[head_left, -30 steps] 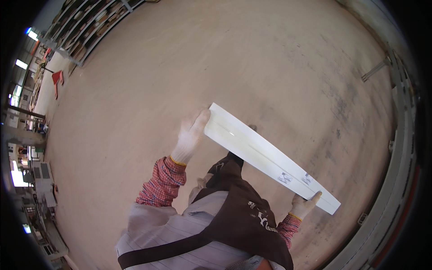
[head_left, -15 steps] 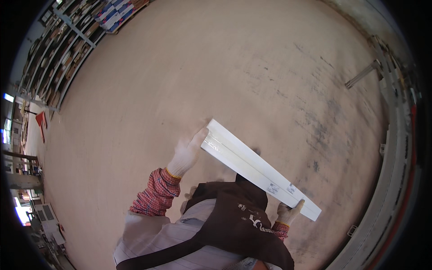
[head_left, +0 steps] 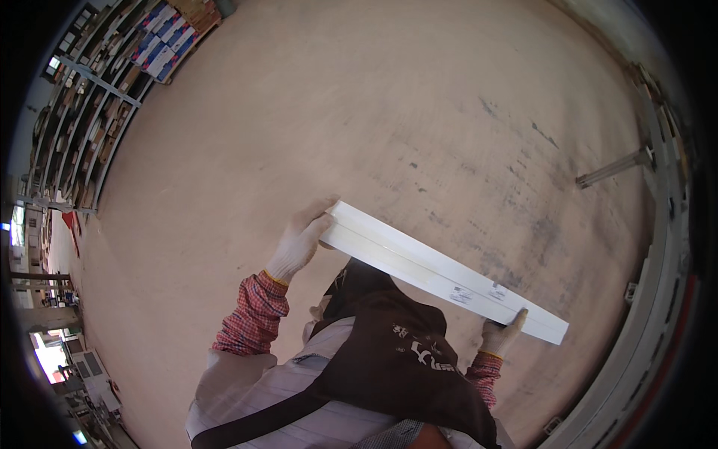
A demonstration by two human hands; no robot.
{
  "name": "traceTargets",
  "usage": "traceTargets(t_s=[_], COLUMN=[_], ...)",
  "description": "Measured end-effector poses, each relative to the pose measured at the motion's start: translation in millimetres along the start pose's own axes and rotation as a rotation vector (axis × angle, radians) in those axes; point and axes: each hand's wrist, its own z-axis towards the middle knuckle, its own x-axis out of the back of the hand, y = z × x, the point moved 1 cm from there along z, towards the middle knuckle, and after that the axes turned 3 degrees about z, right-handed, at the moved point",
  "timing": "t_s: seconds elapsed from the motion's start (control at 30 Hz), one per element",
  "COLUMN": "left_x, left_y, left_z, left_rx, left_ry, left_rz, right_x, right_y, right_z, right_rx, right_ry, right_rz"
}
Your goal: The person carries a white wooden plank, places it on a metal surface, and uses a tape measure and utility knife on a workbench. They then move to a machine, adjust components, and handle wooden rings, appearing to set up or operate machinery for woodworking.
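A long, narrow white box with a taped lengthwise seam and small printed labels slants across in front of my body, its left end higher in the picture. My left hand, in a pale work glove, is closed around the box's left end. Near the other end, my gloved right hand grips the lower edge, thumb on top and the other fingers mostly hidden beneath. Checked sleeve covers show on both forearms, and a dark apron hangs below the box.
A concrete floor with dark scuffs spreads around me. Shelving full of flat stock stands at the far left, beside stacked blue-and-white boxes. A metal post juts from the long rail structure on the right.
The box has moved slightly, its right end shifting right and upward in the picture, with both hands still on it. The surroundings have shifted as my view turned.
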Motion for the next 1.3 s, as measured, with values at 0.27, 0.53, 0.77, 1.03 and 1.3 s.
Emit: traceTargets(t_s=[0.27,0.53,0.77,1.03,1.3], left_x=[28.7,95.8,81.4,105.8,13.3], left_y=[-34.5,66.9,0.2,-13.5,2.1], left_z=[97.6,160.8,116.2,26.3,147.4], left_rx=[0.007,0.074,-0.036,0.031,0.041], left_ry=[0.097,-0.027,0.01,0.242,0.115], left_rz=[-0.118,0.015,-0.06,-0.225,-0.421], right_x=[-82.3,-197.4,-149.7,-212.7,-292.9], right_y=[17.9,20.9,32.3,6.6,-55.9], right_z=[-32.0,-103.7,-78.0,-137.6,-48.6], right_rx=[0.065,0.235,0.276,0.221,0.37], right_ry=[0.009,0.015,-0.126,-0.213,-0.136], right_rz=[0.032,0.172,0.139,0.008,0.003])
